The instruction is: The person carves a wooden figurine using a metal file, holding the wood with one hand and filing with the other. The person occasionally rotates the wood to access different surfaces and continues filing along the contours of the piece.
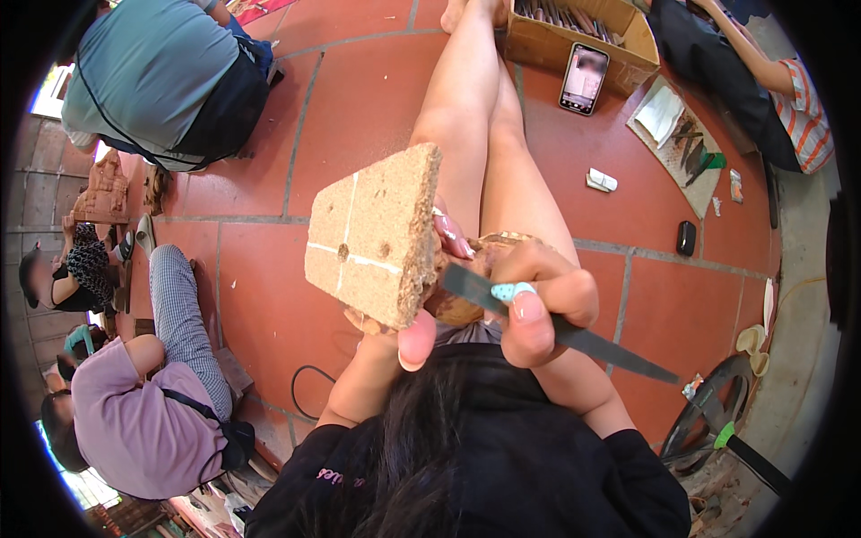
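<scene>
Held up over my lap is a brown wooden carving (466,309) fixed to a thick particle-board block (359,238). White lines cross on the block's face, with a few small holes around them. My left hand (415,341) grips the piece, its thumb on the near edge of the board and its fingers behind. My right hand (543,300) pinches a flat, dark metal file (583,338) between thumb and fingers. The file's broad end lies against or just in front of the carving; its pointed end sticks out to the right. Much of the carving is hidden by my hands and the board.
A cardboard box (628,45) of tools stands beyond my outstretched legs, with a phone (584,79) leaning on it. A board (686,134) with tools and white paper lies right, near a black case (686,238). Other people sit left and far right; a black ring-shaped object (708,403) is near right.
</scene>
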`<state>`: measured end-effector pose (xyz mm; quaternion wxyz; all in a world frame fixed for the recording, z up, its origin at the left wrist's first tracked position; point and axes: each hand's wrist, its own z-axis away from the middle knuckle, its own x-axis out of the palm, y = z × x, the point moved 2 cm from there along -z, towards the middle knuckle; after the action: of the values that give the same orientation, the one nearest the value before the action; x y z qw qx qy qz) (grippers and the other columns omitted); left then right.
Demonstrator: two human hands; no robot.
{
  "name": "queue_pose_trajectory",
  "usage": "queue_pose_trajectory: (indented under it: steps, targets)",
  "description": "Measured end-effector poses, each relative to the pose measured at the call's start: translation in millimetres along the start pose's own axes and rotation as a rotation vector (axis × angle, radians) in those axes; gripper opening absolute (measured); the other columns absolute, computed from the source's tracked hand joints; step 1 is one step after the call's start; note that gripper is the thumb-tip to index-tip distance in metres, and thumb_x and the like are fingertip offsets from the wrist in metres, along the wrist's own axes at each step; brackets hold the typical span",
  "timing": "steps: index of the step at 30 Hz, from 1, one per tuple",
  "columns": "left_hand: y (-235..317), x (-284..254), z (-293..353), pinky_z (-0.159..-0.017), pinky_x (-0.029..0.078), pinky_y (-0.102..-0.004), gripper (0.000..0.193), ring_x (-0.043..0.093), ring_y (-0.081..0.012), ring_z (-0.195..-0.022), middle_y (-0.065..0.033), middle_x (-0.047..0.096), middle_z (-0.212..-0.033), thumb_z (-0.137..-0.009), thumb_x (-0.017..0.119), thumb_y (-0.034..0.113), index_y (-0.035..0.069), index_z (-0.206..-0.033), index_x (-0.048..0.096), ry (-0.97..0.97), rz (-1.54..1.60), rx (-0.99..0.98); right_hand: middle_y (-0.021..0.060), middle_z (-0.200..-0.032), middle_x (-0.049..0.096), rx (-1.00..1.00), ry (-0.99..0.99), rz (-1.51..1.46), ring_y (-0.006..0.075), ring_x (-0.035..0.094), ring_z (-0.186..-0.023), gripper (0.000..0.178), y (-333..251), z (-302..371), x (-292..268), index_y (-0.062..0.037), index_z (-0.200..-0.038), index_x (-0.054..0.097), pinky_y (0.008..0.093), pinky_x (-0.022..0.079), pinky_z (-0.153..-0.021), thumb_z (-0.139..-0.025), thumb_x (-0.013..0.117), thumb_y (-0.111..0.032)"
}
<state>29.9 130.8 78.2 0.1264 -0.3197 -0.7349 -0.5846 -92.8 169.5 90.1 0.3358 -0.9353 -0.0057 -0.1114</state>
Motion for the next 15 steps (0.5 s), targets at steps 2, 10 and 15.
queue_pose_trajectory:
  steps: [2, 10, 15]
  targets:
    - [0.6, 0.4, 0.2, -0.071, 0.048, -0.0253, 0.098, 0.059, -0.0139, -0.083, -0.0045, 0.057, -0.094, -0.039, 0.086, 0.064, 0.001, -0.108, 0.056, 0.007, -0.042, -0.019, 0.0159, -0.063, 0.058, -0.007, 0.038, -0.023, 0.0204, 0.051, -0.045, 0.016, -0.1, -3.4, 4.5, -0.0026, -0.081, 0.043, 0.0314, 0.042, -0.041, -0.081, 0.058, 0.005]
    - [0.6, 2.3, 0.8, -0.071, 0.048, -0.0256, 0.095, 0.058, -0.0143, -0.082, -0.0048, 0.057, -0.092, -0.042, 0.086, 0.065, 0.001, -0.105, 0.057, 0.035, -0.057, -0.004, 0.0165, -0.066, 0.059, 0.035, -0.003, -0.068, 0.0215, 0.054, -0.047, 0.016, -3.0, -4.9, 3.3, -0.0029, -0.084, 0.044, 0.0315, 0.043, -0.043, -0.084, 0.058, 0.004]
    - [2.8, 2.8, 3.4, -0.074, 0.048, -0.0268, 0.1, 0.058, -0.0148, -0.085, -0.0051, 0.056, -0.095, -0.038, 0.087, 0.064, 0.001, -0.109, 0.055, 0.021, -0.032, -0.038, 0.0152, -0.065, 0.058, 0.078, 0.001, -0.093, 0.0204, 0.053, -0.047, 0.015, -1.8, -1.8, 3.2, -0.0031, -0.084, 0.043, 0.031, 0.043, -0.043, -0.085, 0.057, 0.003]
